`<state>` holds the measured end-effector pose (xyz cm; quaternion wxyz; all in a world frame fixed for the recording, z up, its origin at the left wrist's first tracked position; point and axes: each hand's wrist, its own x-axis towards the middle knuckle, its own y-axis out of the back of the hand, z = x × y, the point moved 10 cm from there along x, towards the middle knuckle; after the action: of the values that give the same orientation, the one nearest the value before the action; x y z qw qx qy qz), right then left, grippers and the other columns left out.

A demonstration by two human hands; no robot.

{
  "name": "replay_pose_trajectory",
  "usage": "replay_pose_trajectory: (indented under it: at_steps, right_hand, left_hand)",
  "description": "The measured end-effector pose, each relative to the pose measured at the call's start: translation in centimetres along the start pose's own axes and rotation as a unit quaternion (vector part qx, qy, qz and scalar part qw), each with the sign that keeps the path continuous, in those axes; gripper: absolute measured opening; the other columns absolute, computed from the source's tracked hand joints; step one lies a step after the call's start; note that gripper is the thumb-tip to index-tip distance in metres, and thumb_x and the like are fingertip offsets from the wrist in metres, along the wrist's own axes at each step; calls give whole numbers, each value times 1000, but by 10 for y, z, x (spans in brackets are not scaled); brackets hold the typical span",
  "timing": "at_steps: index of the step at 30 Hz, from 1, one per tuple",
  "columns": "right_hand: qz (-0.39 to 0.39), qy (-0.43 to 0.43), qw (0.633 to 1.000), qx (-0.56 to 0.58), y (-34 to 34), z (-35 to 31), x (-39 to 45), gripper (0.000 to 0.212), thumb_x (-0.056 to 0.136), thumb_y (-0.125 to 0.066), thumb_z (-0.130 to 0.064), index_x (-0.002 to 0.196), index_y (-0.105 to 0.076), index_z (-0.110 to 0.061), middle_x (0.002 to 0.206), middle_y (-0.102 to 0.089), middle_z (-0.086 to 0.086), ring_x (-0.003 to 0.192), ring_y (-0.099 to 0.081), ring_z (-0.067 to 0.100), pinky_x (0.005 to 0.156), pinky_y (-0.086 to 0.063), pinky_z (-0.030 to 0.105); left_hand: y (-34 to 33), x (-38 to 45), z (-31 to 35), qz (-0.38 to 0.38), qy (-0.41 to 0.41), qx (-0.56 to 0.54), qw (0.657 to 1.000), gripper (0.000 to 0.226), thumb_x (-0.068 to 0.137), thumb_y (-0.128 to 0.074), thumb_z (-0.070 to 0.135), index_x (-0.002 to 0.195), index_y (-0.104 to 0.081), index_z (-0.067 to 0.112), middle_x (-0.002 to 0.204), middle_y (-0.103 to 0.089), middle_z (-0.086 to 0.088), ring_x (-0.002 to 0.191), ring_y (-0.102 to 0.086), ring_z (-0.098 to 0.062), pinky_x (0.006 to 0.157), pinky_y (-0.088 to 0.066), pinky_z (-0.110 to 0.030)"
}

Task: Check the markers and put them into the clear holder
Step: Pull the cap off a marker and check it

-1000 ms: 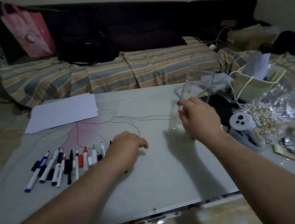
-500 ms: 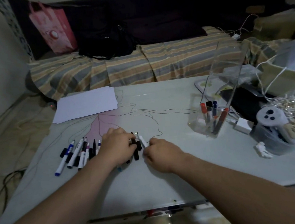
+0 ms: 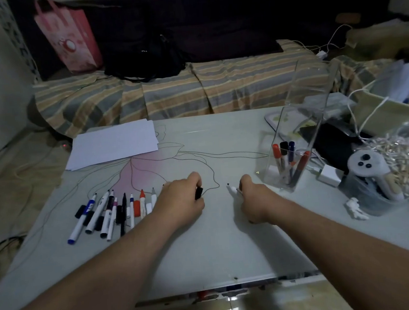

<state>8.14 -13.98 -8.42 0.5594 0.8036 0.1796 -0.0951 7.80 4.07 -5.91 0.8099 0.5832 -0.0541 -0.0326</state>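
left hand [image 3: 180, 201]: grips black cap [image 3: 198, 193], pulled off for the check
right hand [image 3: 253, 197]: grips uncapped marker [image 3: 233, 190], tip bared
holder [image 3: 294, 152]: near right, ready

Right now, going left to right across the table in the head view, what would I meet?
Row of markers → left hand holding a black cap → uncapped marker in the right hand → clear holder → white controller.

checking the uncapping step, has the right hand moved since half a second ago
Yes. The right hand, gripping a white uncapped marker, has pulled right, away from the left hand and nearer the clear plastic holder.
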Motion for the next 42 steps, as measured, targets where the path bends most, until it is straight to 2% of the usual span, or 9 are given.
replay_pose_trajectory:
  at_steps: [2, 4, 6, 11, 15, 20, 23, 27, 42]
  right_hand:
    - [4, -2, 1000, 18, 8, 8, -3, 45, 97, -45, -7, 139, -31, -13, 122, -61, 26, 95, -54, 32, 77, -43, 35]
    - [16, -6, 999, 36, 16, 15, -4, 56, 96, -43, -4, 148, -27, -17, 130, -58, 27, 107, -56, 36, 83, -45, 36]
    - [24, -13, 999, 47, 22, 22, -2, 59, 96, -42, -4, 150, -28, -21, 135, -56, 26, 114, -55, 38, 87, -46, 37]
    - [40, -22, 997, 56, 31, 41, -1, 58, 95, -43, -6, 149, -34, -25, 138, -53, 22, 116, -54, 37, 99, -50, 46]
    - [84, 17, 995, 55, 48, 41, -2, 31, 104, -47, -38, 131, -57, -26, 119, -65, 9, 100, -59, 26, 87, -50, 37]
    - [176, 113, 978, -20, 78, 15, -22, 33, 93, -50, -61, 106, -71, -37, 89, -66, -11, 83, -60, 12, 67, -48, 32]
    - [216, 156, 962, -66, 86, -7, -35, 31, 92, -53, -61, 105, -71, -40, 87, -58, -11, 83, -52, 10, 65, -42, 31]
    - [229, 168, 956, -76, 82, -19, -37, 31, 92, -51, -63, 104, -69, -41, 86, -53, -12, 93, -56, 12, 75, -52, 36]
    - [245, 205, 938, -135, 72, -46, -38, 37, 98, -44, -56, 99, -69, -30, 84, -55, -5, 86, -60, 24, 72, -51, 39]
  left_hand:
    - [1, -1, 6, 0, 7, -129, 992, 23, 88, -62, 24, 103, -47, 35, 88, -69, 11, 76, -62, -9, 70, -51, -29]
    - [3, -3, 15, 0, -3, -207, 978, 28, 89, -66, 17, 106, -52, 35, 94, -73, 20, 78, -63, 6, 68, -43, -7]
    - [7, -4, 22, 11, -10, -251, 968, 28, 88, -66, 9, 105, -58, 30, 97, -74, 24, 87, -63, 13, 71, -39, 0]
    - [20, -6, 28, 52, -21, -265, 963, 23, 86, -73, 10, 98, -68, 29, 90, -73, 23, 85, -65, 7, 73, -43, -2]
    - [21, -4, 27, 64, -25, -219, 973, 20, 86, -75, 17, 99, -75, 32, 84, -69, 23, 83, -60, 4, 70, -38, -2]
    - [20, -2, 20, 66, -34, -206, 976, 27, 85, -76, 18, 109, -78, 33, 98, -72, 16, 86, -58, 13, 77, -36, 0]
    - [21, 0, 19, 76, -41, -197, 977, 28, 87, -76, 18, 112, -77, 29, 102, -73, 13, 86, -58, 4, 80, -35, 0]
    - [23, 0, 24, 81, -66, -183, 978, 28, 88, -75, 17, 115, -77, 25, 105, -74, 9, 96, -60, -7, 83, -35, -2]
    - [31, -1, 42, 94, -95, -162, 978, 24, 91, -71, 23, 113, -77, 29, 92, -67, 10, 88, -53, -5, 75, -34, -7]
